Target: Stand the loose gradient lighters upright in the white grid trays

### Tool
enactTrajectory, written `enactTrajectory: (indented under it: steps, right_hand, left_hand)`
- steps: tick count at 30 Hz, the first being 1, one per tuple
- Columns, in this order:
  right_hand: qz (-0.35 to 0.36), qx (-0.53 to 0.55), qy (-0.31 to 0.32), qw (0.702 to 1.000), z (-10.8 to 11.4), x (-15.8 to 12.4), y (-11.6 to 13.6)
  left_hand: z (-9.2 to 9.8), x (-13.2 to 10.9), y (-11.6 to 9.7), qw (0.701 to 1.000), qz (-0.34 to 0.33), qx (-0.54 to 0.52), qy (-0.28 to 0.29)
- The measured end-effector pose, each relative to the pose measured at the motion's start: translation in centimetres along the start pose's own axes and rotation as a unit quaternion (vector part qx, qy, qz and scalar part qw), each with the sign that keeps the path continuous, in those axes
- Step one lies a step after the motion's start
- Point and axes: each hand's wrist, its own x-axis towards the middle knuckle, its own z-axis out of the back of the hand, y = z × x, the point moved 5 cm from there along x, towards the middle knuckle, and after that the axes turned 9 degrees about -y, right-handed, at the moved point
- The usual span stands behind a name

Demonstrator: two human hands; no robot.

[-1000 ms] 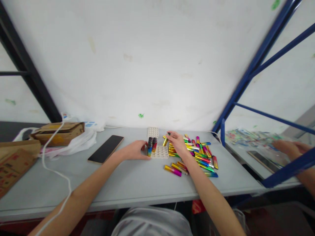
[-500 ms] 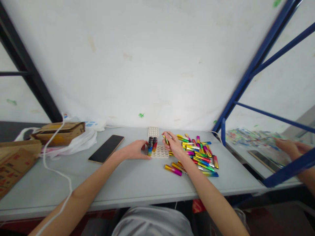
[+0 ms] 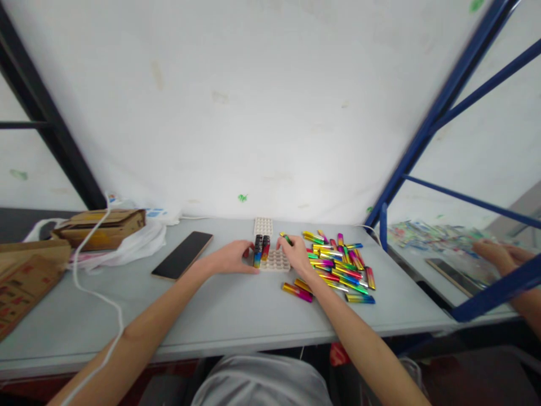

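Note:
A small white holed tray (image 3: 276,263) lies on the grey table (image 3: 220,316). Several colourful tubes (image 3: 261,250) stand upright in its left end. My left hand (image 3: 231,257) rests against the tray's left side, fingers curled round it beside the standing tubes. My right hand (image 3: 295,253) hovers over the tray's right part, pinching one colourful tube (image 3: 286,237) between its fingertips. A heap of shiny multicoloured tubes (image 3: 338,265) lies loose on the table just right of my right hand.
A second white tray (image 3: 263,225) lies behind the first. A black phone (image 3: 182,255) lies to the left, with a plastic bag (image 3: 131,242), cardboard boxes (image 3: 99,225) and a white cable (image 3: 91,287) beyond. A blue frame (image 3: 422,135) stands to the right, another person's hands (image 3: 494,254) past it.
My right hand lifted a tube from the heap and carried it left, over the tray. My left hand stayed at the tray's side.

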Motion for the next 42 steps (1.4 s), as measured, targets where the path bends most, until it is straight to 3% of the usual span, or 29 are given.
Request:
enactTrajectory:
  steps: [9, 12, 16, 22, 32, 42]
  right_hand:
    - [0.054, -0.003, 0.027, 0.998, -0.1, -0.4, 1.2]
    - [0.085, 0.035, 0.021, 0.996, 0.1, -0.6, 1.7]
    - [0.068, 0.099, 0.051, 0.991, 0.1, -0.7, 2.0]
    - [0.156, 0.040, 0.012, 0.987, 0.6, -0.7, 2.9]
    - [0.151, 0.063, 0.149, 0.975, -0.4, -1.7, 3.1]
    - [0.166, 0.056, 0.172, 0.969, -0.1, -1.6, 3.5]
  left_hand:
    - [0.0, 0.1, 0.2, 1.000, -0.004, 0.004, -0.006]
    - [0.1, 0.1, 0.1, 1.000, -0.006, 0.001, -0.007]
    - [0.1, 0.0, 0.1, 1.000, -0.007, 0.000, -0.007]
    - [0.0, 0.0, 0.1, 1.000, -0.008, -0.003, -0.007]
    - [-0.2, 0.1, 0.3, 1.000, -0.013, 0.000, -0.009]
    - [-0.1, 0.1, 0.4, 1.000, -0.010, -0.006, -0.016]
